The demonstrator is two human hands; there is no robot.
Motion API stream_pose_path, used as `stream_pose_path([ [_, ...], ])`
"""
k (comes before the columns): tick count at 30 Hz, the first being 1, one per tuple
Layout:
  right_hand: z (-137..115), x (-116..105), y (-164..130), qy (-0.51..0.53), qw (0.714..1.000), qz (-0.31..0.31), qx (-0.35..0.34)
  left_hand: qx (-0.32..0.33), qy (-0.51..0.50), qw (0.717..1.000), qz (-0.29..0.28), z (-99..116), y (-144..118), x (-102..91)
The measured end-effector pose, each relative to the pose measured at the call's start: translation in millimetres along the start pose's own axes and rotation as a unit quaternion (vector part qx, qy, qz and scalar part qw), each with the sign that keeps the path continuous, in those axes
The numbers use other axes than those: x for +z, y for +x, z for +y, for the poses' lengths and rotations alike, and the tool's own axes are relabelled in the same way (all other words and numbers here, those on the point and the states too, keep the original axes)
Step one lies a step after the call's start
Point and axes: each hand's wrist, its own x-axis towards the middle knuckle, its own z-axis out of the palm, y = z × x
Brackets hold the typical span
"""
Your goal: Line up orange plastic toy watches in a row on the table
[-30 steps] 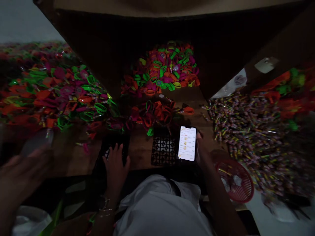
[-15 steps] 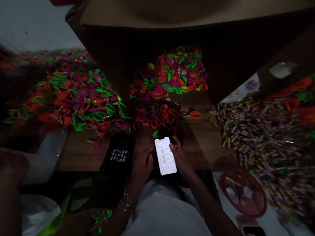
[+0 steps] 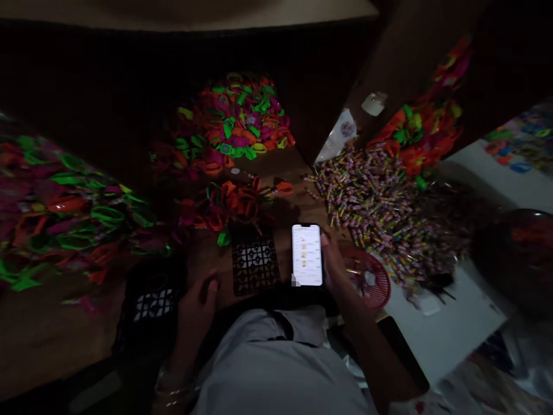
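My right hand (image 3: 333,266) grips the right edge of a smartphone (image 3: 306,256) with a lit white screen showing a list. The phone is held upright over the front of the wooden table. On the left, my left hand (image 3: 197,304) rests by the table edge with thumb and fingers apart and nothing visible in it. Between the hands lies a black lattice plastic basket (image 3: 256,266). Left of my left hand is another black basket (image 3: 153,300). Behind them, neon toy watches (image 3: 235,199) lie in a small heap.
A large open cardboard box (image 3: 315,75) holds more watches (image 3: 246,118). Loose watches (image 3: 73,207) spread at left. To the right are a heap of small wrapped sticks (image 3: 371,202), a red round basket (image 3: 375,279) and a white surface (image 3: 458,323).
The view has turned right. The phone has moved right, away from my left hand, and more of the black lattice basket shows between my hands.
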Motion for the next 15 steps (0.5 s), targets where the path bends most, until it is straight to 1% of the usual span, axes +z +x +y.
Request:
stream_pose_path([
  [2,-8.6,-21.1,4.1,-0.009,0.998,0.042,-0.037,0.034,-0.012,0.999,-0.023,9.7,3.7,9.6],
  [3,-11.0,-26.0,5.8,-0.018,0.997,0.055,-0.047,0.05,-0.014,0.998,-0.032,15.4,5.3,13.9],
  [5,-11.6,-23.4,8.5,-0.044,0.996,0.061,-0.047,0.074,-0.019,0.996,-0.044,26.9,7.5,20.7],
  [6,-10.0,-16.0,9.2,-0.056,0.997,0.05,-0.036,0.082,-0.024,0.995,-0.047,32.2,7.9,22.9],
  [7,-7.4,-5.0,9.3,-0.062,0.998,0.026,-0.02,0.088,-0.03,0.995,-0.047,36.8,7.7,24.1],
  [10,1.8,41.1,5.6,-0.044,0.996,-0.074,0.018,0.087,-0.048,0.994,-0.034,43.6,3.9,20.9],
  [13,6.2,85.1,0.1,-0.027,0.988,-0.146,0.033,0.057,-0.039,0.998,0.011,35.8,-3.9,5.0],
  [15,6.4,101.4,0.7,-0.03,0.983,-0.176,0.048,0.028,-0.027,0.997,0.06,22.3,-11.5,-12.0],
])
